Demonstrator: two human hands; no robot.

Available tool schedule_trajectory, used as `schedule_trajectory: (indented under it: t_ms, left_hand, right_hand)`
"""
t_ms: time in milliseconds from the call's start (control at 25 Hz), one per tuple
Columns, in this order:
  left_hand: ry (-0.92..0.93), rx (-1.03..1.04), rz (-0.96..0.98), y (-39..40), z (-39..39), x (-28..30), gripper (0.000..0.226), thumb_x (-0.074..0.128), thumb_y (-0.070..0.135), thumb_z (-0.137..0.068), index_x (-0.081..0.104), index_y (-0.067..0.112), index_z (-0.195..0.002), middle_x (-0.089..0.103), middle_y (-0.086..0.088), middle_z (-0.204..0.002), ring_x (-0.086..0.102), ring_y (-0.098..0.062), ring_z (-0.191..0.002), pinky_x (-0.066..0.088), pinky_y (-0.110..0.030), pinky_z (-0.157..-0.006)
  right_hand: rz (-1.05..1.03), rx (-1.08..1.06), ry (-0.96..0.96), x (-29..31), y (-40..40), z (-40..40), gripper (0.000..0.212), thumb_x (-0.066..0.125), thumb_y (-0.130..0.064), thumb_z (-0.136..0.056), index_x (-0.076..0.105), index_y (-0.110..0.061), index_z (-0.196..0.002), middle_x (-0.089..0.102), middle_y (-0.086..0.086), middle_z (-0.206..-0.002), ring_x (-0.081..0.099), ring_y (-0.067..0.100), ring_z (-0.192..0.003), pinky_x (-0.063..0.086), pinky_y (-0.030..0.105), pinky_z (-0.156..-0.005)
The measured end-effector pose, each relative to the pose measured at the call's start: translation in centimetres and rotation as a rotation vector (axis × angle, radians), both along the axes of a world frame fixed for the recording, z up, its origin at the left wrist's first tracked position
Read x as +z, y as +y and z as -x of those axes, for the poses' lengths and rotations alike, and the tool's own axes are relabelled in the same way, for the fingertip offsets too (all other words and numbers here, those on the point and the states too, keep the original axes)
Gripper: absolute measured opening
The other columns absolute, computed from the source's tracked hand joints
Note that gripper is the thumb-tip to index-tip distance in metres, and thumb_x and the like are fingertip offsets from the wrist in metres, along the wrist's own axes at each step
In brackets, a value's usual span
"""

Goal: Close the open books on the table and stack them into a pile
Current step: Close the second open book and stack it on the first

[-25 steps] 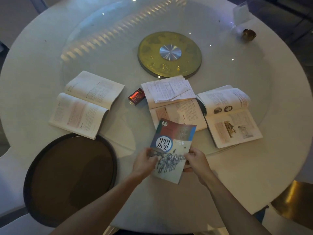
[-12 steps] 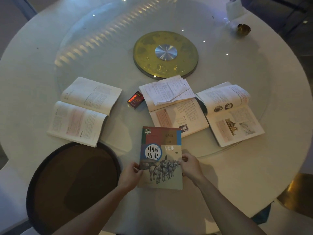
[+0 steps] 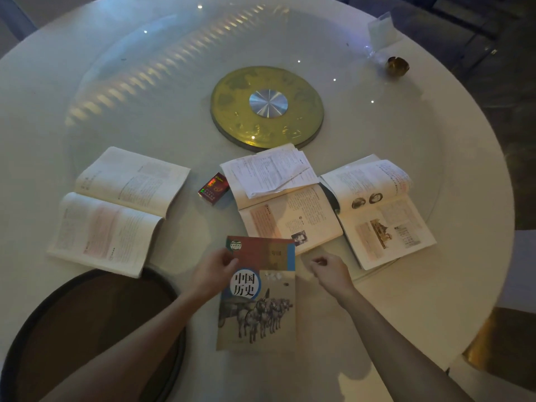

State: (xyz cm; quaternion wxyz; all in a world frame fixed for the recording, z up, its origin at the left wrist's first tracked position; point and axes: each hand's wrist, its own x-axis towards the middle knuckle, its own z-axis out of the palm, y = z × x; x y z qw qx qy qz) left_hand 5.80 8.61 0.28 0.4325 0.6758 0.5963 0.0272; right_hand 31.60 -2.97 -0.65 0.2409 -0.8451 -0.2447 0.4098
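A closed history book [image 3: 258,309] with horses on its cover lies flat near the front of the round white table [image 3: 435,285]. My left hand [image 3: 213,275] grips its upper left edge. My right hand [image 3: 330,272] hovers just right of the book, off it, fingers loosely curled and holding nothing. Three books lie open: one at the left [image 3: 116,210], one in the middle [image 3: 293,219] with loose papers [image 3: 269,169] on its upper page, one at the right [image 3: 383,213].
A small red box [image 3: 214,188] sits between the left and middle books. A gold disc [image 3: 266,107] marks the glass turntable's centre. A dark round tray [image 3: 87,335] lies at front left. A card holder [image 3: 383,29] and small gold cup [image 3: 396,66] stand far right.
The closed book has been pulled toward me and laid straight on the table. My right hand has let go of it and moved off to the right; my left slid up its edge.
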Motion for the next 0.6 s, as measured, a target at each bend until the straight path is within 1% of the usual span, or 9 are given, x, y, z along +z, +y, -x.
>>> schedule_trajectory:
  t_ms: [80, 200, 240, 320, 400, 440, 480, 520, 600]
  left_hand:
    - [-0.051, -0.004, -0.043, 1.1, -3.1, 0.7, 0.017, 0.064, 0.03, -0.092, 0.07, 0.017, -0.101, 0.072, 0.002, -0.092, 0.066, -0.008, -0.077, 0.05, -0.024, -0.062]
    - [-0.163, -0.125, -0.008, 1.8, -9.1, 1.2, 0.021, 0.065, 0.03, -0.094, 0.07, 0.015, -0.106, 0.072, 0.001, -0.097, 0.066, -0.005, -0.082, 0.051, -0.019, -0.064]
    - [-0.181, -0.174, 0.006, 2.1, -11.3, 1.3, 0.023, 0.065, 0.032, -0.094, 0.069, 0.016, -0.109, 0.071, 0.002, -0.101, 0.067, -0.005, -0.085, 0.053, -0.02, -0.068]
    - [-0.197, -0.234, 0.042, 3.2, -15.7, 1.1, 0.029, 0.065, 0.034, -0.093, 0.066, 0.017, -0.117, 0.069, 0.001, -0.11, 0.067, -0.01, -0.095, 0.059, -0.03, -0.079]
    - [-0.19, -0.257, 0.064, 4.4, -19.6, 1.2, 0.038, 0.066, 0.035, -0.092, 0.062, 0.018, -0.125, 0.064, 0.001, -0.119, 0.064, -0.017, -0.107, 0.057, -0.039, -0.09]
    - [-0.19, -0.28, 0.033, 4.8, -21.8, 1.3, 0.04, 0.067, 0.035, -0.092, 0.061, 0.017, -0.127, 0.062, 0.0, -0.122, 0.062, -0.02, -0.111, 0.055, -0.039, -0.094]
    - [-0.188, -0.301, -0.01, 5.4, -24.0, 1.5, 0.041, 0.068, 0.034, -0.091, 0.061, 0.015, -0.126, 0.061, 0.0, -0.121, 0.061, -0.02, -0.111, 0.053, -0.038, -0.094]
    - [-0.199, -0.309, -0.05, 5.7, -25.9, 1.8, 0.039, 0.069, 0.032, -0.091, 0.061, 0.014, -0.124, 0.06, 0.002, -0.117, 0.061, -0.018, -0.107, 0.052, -0.034, -0.089]
    - [-0.193, -0.238, -0.034, 6.5, -29.4, 1.7, 0.039, 0.07, 0.028, -0.09, 0.058, 0.014, -0.125, 0.053, 0.006, -0.111, 0.059, -0.013, -0.095, 0.05, -0.027, -0.073]
  right_hand:
    - [-0.04, -0.095, 0.023, 0.6, 1.1, -2.7, 0.008, 0.068, -0.025, -0.091, 0.072, -0.022, -0.084, 0.071, -0.001, -0.085, 0.066, 0.021, -0.082, 0.055, 0.042, -0.076]
    - [-0.051, -0.316, 0.052, 0.4, 0.6, -7.6, 0.01, 0.068, -0.026, -0.091, 0.071, -0.017, -0.094, 0.073, 0.009, -0.099, 0.069, 0.03, -0.095, 0.059, 0.05, -0.086]
    - [-0.037, -0.391, 0.044, 0.1, 0.0, -9.2, 0.013, 0.068, -0.026, -0.092, 0.071, -0.015, -0.098, 0.073, 0.012, -0.104, 0.069, 0.032, -0.098, 0.059, 0.051, -0.088]
    - [-0.017, -0.517, 0.033, -0.5, -1.6, -12.1, 0.023, 0.071, -0.03, -0.092, 0.068, -0.012, -0.107, 0.07, 0.012, -0.112, 0.067, 0.03, -0.102, 0.06, 0.051, -0.092]
    - [-0.007, -0.61, 0.044, -1.0, -3.0, -13.8, 0.04, 0.077, -0.04, -0.087, 0.064, -0.012, -0.113, 0.067, 0.01, -0.112, 0.065, 0.03, -0.103, 0.059, 0.05, -0.091]
    - [0.001, -0.655, 0.054, -1.3, -3.7, -14.9, 0.046, 0.079, -0.043, -0.086, 0.062, -0.011, -0.115, 0.064, 0.009, -0.112, 0.063, 0.03, -0.104, 0.059, 0.051, -0.092]
    - [0.009, -0.69, 0.069, -1.6, -4.2, -15.8, 0.048, 0.079, -0.041, -0.086, 0.06, -0.01, -0.117, 0.062, 0.009, -0.113, 0.062, 0.031, -0.106, 0.058, 0.053, -0.094]
    - [0.012, -0.72, 0.082, -2.0, -4.7, -16.6, 0.047, 0.078, -0.038, -0.087, 0.059, -0.008, -0.118, 0.061, 0.009, -0.113, 0.061, 0.031, -0.107, 0.057, 0.054, -0.095]
    - [-0.003, -0.792, 0.099, -3.0, -5.4, -18.2, 0.045, 0.078, -0.033, -0.088, 0.061, -0.002, -0.116, 0.064, 0.012, -0.11, 0.062, 0.03, -0.1, 0.059, 0.05, -0.089]
